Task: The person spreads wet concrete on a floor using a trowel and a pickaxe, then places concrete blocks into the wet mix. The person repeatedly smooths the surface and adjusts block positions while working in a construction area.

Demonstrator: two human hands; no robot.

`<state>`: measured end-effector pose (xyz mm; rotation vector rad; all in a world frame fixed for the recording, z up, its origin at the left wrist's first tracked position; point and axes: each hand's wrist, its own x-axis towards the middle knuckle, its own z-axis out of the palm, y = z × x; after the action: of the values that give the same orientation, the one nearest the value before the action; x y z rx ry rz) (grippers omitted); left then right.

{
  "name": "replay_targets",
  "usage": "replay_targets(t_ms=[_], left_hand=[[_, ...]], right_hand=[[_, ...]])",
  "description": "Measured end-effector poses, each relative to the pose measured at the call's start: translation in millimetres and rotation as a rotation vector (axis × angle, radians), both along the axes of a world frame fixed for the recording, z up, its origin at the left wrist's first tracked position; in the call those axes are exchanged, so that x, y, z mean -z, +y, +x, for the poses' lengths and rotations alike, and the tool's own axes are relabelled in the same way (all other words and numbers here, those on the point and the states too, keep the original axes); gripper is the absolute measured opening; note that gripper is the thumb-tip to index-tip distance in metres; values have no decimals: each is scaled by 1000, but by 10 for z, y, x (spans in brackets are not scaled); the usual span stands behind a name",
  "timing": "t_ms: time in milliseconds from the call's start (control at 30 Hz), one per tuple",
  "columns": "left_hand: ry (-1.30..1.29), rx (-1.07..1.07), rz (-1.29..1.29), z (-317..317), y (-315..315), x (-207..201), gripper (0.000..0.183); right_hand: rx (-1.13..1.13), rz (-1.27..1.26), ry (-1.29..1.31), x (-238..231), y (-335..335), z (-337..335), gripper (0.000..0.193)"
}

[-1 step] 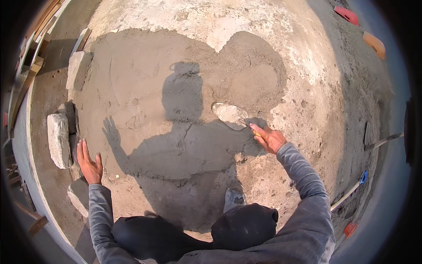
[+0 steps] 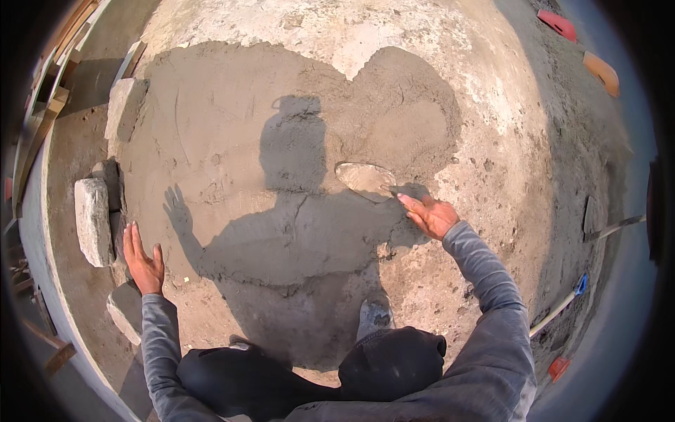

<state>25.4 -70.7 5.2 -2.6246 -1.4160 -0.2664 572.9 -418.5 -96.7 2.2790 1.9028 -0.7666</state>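
A wide patch of wet grey mortar [image 2: 211,116] covers the rough ground before me, with my shadow falling across it. My right hand [image 2: 430,214] is closed round the handle of a trowel, at the patch's right side. The pale, smeared trowel blade [image 2: 360,178] points left and lies at the mortar surface; how firmly it presses I cannot tell. My left hand [image 2: 144,259] is held with fingers stretched out, holding nothing, near the patch's left edge. Beside it is a rough pale stone block [image 2: 94,221].
More blocks line the left side, one farther off [image 2: 126,109] and one nearer [image 2: 126,311]. Wooden planks [image 2: 53,116] lie at far left. On the right are a blue-ended handle [image 2: 562,306], a shovel [image 2: 605,228], and red [image 2: 557,24] and orange [image 2: 601,72] pieces.
The trowel blade has tilted and looks narrower, with its tip slightly farther left. My right hand has shifted very little; my left hand stays in place.
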Motion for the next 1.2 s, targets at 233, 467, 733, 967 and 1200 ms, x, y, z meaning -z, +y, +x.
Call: replay_targets(t_ms=[233, 467, 733, 967, 1200], left_hand=[[155, -209, -54, -683, -470, -241, 77], [273, -617, 13, -1922, -1644, -1079, 74], [451, -1034, -35, -2425, -3460, -1416, 69], [458, -1019, -69, -2728, -4485, -1492, 71], [467, -1173, -45, -2500, -4924, -1602, 68]], right_hand=[[12, 82, -232, 111, 1678, 875, 47], [621, 174, 47, 275, 2684, 1401, 48], [-241, -3, -142, 24, 2462, 127, 50], [158, 52, -239, 371, 3708, 1105, 51], [244, -2, 681, 134, 3620, -139, 50]])
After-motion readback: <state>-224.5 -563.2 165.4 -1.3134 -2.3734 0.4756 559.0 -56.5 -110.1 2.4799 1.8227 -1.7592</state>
